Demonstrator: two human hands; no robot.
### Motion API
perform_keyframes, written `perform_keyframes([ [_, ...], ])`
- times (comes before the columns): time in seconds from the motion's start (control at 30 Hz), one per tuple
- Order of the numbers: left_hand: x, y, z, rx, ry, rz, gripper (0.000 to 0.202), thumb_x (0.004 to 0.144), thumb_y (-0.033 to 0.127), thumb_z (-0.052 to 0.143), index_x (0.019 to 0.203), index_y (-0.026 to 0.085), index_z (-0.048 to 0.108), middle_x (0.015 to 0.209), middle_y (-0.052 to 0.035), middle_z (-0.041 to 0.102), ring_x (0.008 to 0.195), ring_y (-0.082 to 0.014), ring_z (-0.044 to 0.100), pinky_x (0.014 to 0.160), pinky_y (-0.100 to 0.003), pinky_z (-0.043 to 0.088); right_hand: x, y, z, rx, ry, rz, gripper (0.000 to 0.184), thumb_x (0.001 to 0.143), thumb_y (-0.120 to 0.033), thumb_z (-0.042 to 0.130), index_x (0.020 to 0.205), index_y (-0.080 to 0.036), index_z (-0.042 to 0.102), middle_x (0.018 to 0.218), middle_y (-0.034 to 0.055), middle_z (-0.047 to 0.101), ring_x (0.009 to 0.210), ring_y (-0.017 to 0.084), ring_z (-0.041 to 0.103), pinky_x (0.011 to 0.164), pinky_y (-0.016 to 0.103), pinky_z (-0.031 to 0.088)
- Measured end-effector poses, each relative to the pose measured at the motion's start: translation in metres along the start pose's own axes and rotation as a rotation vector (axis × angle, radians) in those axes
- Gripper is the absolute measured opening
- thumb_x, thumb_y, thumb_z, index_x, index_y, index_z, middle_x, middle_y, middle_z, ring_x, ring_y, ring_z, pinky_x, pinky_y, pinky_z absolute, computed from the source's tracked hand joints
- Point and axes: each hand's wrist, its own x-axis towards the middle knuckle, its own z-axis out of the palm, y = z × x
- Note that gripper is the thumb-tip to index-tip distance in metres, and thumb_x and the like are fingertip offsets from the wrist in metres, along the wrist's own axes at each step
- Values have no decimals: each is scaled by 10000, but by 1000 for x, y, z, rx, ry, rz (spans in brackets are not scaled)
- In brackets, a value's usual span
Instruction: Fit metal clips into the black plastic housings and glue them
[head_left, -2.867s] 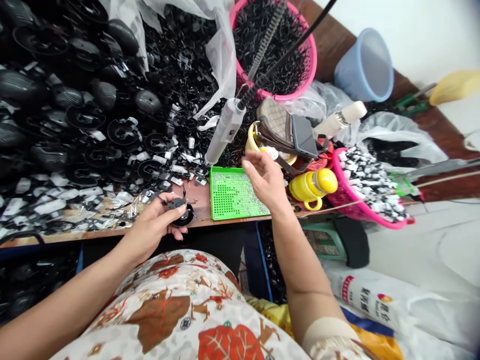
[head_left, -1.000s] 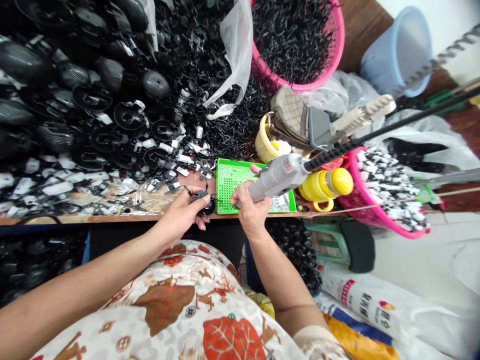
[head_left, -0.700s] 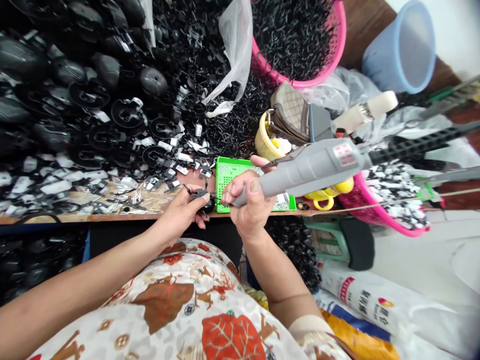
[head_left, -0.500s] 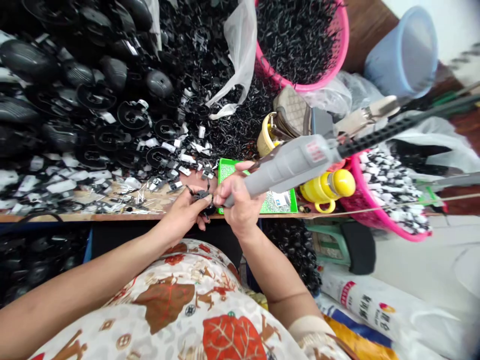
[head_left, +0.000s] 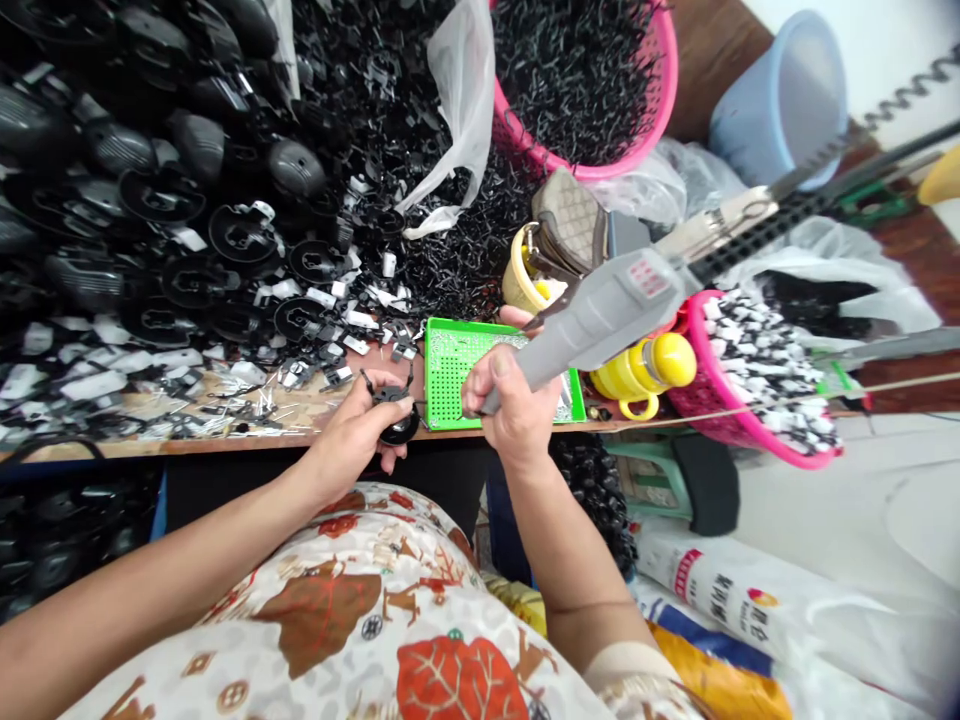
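Part (head_left: 399,428) pinched in my left hand (head_left: 364,424) beside the tray (head_left: 444,385), I'd align the driver (head_left: 600,320) my right hand (head_left: 519,418) grips.

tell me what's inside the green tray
Small silvery pieces show along the far side of the green tray. The right hand and gray tool cover its middle, hiding what's there.

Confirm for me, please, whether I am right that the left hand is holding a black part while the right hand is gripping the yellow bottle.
Not quite: the head view shows the right hand gripping the gray power tool, not the yellow bottle. The left hand is indeed holding a black part.
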Motion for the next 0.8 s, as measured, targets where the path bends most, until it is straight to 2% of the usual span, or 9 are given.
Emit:
perform_keyframes([
  [0.1, 2, -3, 5, -11, -24, 17, 347, 896, 541, 604, 1005, 259, 434, 573, 69, 579, 436, -142, 561, 353, -191, 400, 3, 13, -18, -113, 65, -22, 412, 840, -457, 766, 1118, -219, 577, 570, -105, 570, 417, 79, 533, 428, 209, 457],
  [0.17, 4, -7, 8, -12, -1, 5, 338, 909, 552, 583, 957, 256, 427, 561, 70, 564, 422, -136, 546, 334, -177, 363, 1, 24, -23, -153, 68, -14, 390, 851, -449, 756, 1103, -220, 567, 557, -107, 583, 412, 78, 537, 437, 207, 461],
  [0.33, 7, -9, 10, 21, 38, -4, 308, 897, 512, 591, 935, 255, 425, 543, 72, 558, 402, -134, 521, 313, -167, 328, -5, 37, -22, -146, 60, -35, 348, 847, -453, 759, 1015, -220, 561, 550, -107, 592, 412, 74, 543, 452, 207, 473],
  [0.47, 7, -8, 9, 61, 35, -13, 298, 907, 513, 570, 952, 265, 412, 516, 80, 549, 369, -133, 496, 308, -163, 306, -5, 40, -22, -160, 59, -41, 354, 847, -450, 767, 1039, -216, 582, 564, -103, 590, 412, 76, 542, 454, 218, 475],
  [0.63, 8, -9, 9, 97, 33, -9, 311, 910, 544, 554, 925, 270, 407, 511, 84, 529, 353, -128, 478, 299, -154, 257, -5, 32, -19, -159, 74, -88, 452, 833, -465, 780, 1162, -224, 585, 601, -92, 591, 444, 92, 551, 471, 249, 490],
  [0.8, 6, -6, 10, 126, 29, -12, 356, 904, 600, 547, 912, 263, 432, 502, 88, 515, 329, -104, 413, 308, -158, 252, -3, 8, 2, 11, 119, -184, 422, 881, -520, 701, 1182, -254, 570, 623, -88, 535, 442, 98, 535, 433, 249, 473],
])
